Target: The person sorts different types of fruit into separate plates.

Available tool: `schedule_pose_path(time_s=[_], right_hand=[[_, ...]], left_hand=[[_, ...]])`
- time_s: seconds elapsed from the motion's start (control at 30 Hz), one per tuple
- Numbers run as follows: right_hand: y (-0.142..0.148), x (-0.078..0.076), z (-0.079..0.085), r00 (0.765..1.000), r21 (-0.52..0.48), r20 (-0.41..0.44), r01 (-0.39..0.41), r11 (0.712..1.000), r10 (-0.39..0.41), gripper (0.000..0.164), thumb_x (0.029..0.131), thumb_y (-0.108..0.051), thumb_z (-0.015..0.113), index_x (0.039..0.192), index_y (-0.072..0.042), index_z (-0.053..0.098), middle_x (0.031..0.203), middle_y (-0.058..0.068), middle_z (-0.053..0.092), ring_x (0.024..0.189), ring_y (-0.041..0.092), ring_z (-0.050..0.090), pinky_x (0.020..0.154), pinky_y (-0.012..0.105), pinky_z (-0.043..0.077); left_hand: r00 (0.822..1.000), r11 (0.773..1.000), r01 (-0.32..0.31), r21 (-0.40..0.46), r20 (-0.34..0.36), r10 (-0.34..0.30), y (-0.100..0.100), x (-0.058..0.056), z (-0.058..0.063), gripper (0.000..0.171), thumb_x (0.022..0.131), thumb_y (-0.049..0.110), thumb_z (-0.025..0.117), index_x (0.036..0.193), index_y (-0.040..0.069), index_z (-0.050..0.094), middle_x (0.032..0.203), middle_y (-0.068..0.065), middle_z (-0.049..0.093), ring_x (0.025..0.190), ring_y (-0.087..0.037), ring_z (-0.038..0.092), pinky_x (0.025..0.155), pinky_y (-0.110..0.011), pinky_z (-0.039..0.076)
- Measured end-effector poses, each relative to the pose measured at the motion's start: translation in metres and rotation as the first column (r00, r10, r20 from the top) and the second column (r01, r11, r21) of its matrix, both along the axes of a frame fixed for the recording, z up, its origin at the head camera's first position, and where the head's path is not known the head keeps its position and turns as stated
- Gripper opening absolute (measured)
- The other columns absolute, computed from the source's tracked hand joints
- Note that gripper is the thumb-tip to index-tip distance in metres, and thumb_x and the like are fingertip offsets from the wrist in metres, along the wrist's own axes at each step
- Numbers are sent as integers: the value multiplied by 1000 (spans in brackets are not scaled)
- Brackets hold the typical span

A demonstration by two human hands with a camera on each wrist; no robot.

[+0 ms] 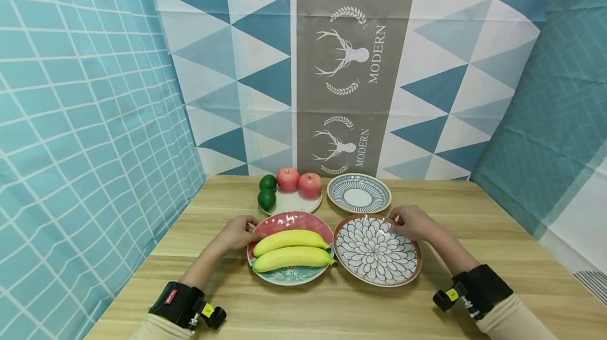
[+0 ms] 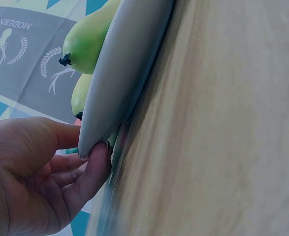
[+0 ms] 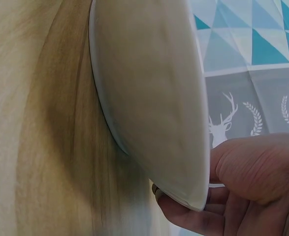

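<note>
Two yellow bananas (image 1: 291, 251) lie side by side on a red and green plate (image 1: 294, 275). My left hand (image 1: 241, 234) pinches that plate's left rim, thumb above and fingers beneath, as the left wrist view shows. To its right is a brown-rimmed plate (image 1: 377, 250) with a white petal pattern, bare of food. My right hand (image 1: 410, 223) grips its upper right rim, with fingertips under the edge in the right wrist view. The two plates sit close beside each other.
Behind stands a white plate (image 1: 296, 204) bearing two apples (image 1: 310, 185) and two dark green fruits (image 1: 267, 199). A blue-striped plate (image 1: 359, 194) lies to its right. Patterned cloth (image 1: 265, 66) hangs behind the wooden table (image 1: 303, 313), and a tile-pattern cloth (image 1: 95, 118) hangs at left.
</note>
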State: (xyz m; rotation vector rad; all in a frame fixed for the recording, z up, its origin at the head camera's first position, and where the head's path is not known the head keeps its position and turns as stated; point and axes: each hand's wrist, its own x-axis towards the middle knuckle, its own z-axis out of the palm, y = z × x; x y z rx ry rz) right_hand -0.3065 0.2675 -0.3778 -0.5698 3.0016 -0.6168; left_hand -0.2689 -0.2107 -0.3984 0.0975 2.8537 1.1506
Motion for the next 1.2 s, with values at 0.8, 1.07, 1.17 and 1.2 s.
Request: schedule_pose_path(time_s=[0.8, 1.07, 1.17, 1.2], right_hand=[[3, 3, -3, 999, 0, 30, 21, 1000, -21, 12, 95, -11, 79, 104, -6, 72, 80, 2, 63, 74, 18, 57, 63, 33, 49], [1, 3, -1, 1000, -7, 20, 15, 1000, -14, 11, 95, -12, 79, 102, -7, 72, 78, 1, 62, 73, 17, 56, 63, 34, 49], [-1, 4, 0, 1000, -9, 19, 17, 1000, -16, 11, 95, -12, 79, 102, -6, 72, 78, 1, 61, 72, 17, 56, 62, 33, 48], [-1, 4, 0, 1000, -10, 19, 17, 1000, -17, 11, 96, -12, 79, 102, -6, 72, 77, 1, 61, 71, 17, 55, 62, 33, 48]], left_hand=[[998, 992, -10, -124, -64, 2, 7, -1, 8, 32, 89, 19, 84, 112, 4, 67, 88, -7, 64, 79, -23, 59, 68, -33, 51], [997, 982, -31, -184, -81, 16, 9, -4, 15, 36, 91, 16, 79, 120, 0, 65, 94, -10, 66, 83, -25, 61, 68, -35, 55], [995, 982, -40, -185, -100, 22, 11, -5, 19, 34, 92, 15, 77, 120, 1, 65, 95, -11, 65, 83, -26, 59, 66, -34, 52], [994, 981, -39, -192, -110, 18, 12, -6, 21, 34, 92, 15, 76, 121, 0, 65, 95, -11, 64, 82, -27, 58, 65, -34, 52]])
